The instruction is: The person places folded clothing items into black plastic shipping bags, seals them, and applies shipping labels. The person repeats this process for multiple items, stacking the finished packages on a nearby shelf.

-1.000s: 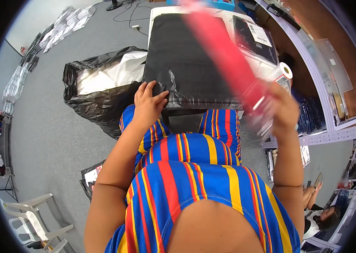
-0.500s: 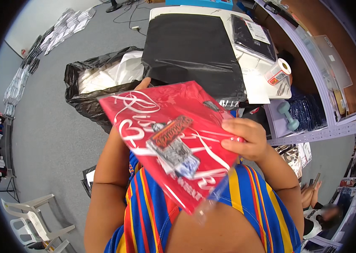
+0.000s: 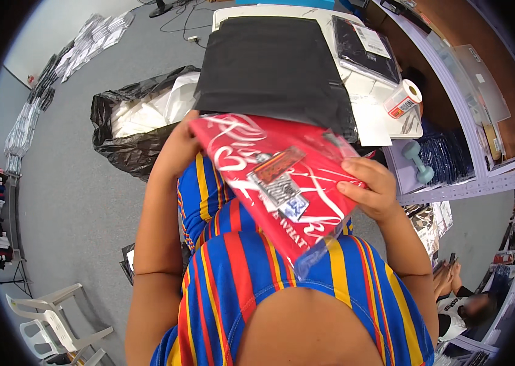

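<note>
A clear plastic package with a folded red shirt [image 3: 239, 194] in it, printed in white script, is tilted in front of my body. My right hand [image 3: 372, 186] grips its right edge between thumb and fingers. My left hand [image 3: 179, 149] is closed at the near left corner of a stack of flat black plastic bags [image 3: 263, 67] on the white table [image 3: 364, 88]. The package's left corner touches that hand, and its far edge meets the black bag's near edge. Whether the package is inside the bag's mouth or under it, I cannot tell.
Left of the table sits a black bin bag [image 3: 108, 137] holding white plastic. A label roll [image 3: 405, 100] and a packed dark garment [image 3: 364, 52] lie on the table's right. A light blue dumbbell [image 3: 419, 161] rests on the shelf. White chairs [image 3: 62, 323] stand behind left; a person sits behind right.
The red shirt package has moved right, with its far edge now against the black bag. My left hand has shifted left and slightly nearer, showing more from behind the package.
</note>
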### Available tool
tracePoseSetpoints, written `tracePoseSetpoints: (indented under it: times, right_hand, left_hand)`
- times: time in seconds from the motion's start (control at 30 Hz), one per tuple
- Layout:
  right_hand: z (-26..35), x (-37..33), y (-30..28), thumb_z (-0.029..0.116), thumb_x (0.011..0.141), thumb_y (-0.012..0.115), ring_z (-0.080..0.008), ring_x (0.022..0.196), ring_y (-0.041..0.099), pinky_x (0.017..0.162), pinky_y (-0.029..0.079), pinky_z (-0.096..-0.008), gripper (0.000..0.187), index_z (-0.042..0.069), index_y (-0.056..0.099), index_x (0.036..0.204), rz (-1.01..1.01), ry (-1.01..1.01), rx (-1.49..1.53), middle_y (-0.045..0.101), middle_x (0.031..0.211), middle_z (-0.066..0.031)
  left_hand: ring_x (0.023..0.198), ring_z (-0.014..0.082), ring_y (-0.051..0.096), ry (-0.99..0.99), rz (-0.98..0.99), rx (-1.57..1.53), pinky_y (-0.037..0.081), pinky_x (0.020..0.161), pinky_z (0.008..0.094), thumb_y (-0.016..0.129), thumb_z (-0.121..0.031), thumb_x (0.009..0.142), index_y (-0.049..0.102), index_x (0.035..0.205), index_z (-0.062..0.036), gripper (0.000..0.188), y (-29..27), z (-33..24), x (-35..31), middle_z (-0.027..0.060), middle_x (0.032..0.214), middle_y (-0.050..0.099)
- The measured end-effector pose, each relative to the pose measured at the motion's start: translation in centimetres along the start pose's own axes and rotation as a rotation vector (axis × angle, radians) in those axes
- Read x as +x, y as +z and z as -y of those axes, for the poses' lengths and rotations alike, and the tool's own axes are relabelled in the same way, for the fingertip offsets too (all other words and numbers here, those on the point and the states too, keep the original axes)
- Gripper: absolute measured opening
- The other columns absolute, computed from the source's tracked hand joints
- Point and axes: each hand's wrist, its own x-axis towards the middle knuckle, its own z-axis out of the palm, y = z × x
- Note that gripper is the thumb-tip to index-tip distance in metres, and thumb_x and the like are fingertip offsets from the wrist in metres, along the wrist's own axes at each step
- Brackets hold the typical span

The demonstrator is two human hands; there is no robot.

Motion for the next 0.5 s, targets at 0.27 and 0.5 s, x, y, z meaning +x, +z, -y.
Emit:
tracePoseSetpoints:
  times: [0.27,0.5]
  right_hand:
    - [4.9,2.0,0.1,0.007,0.067,0.054,-0.0266,0.093,0.052,0.078,0.041,-0.0337,0.028,0.009,0.058,0.095,0.357,0.371,0.038,0.054,0.099,-0.0105]
    - [-2.8,-8.0,2.4,0.018,0.078,0.056,-0.0124,0.08,0.051,0.071,0.042,-0.0255,0.03,0.002,0.048,0.102,-0.121,1.259,0.347,0.053,0.089,-0.0068]
  left_hand:
    - [0.091,0.02,0.052,0.164,-0.165,0.532,0.041,0.076,0.0261,0.054,-0.007,0.076,0.043,0.113,0.0024,0.041,3.7,0.9,-3.2,0.0156,0.101,0.054]
    - [0.085,0.0142,0.053,0.112,-0.236,0.062,0.042,0.074,0.0247,0.051,0.003,0.075,0.037,0.111,-0.0033,0.039,4.4,9.9,-7.7,0.0083,0.103,0.051]
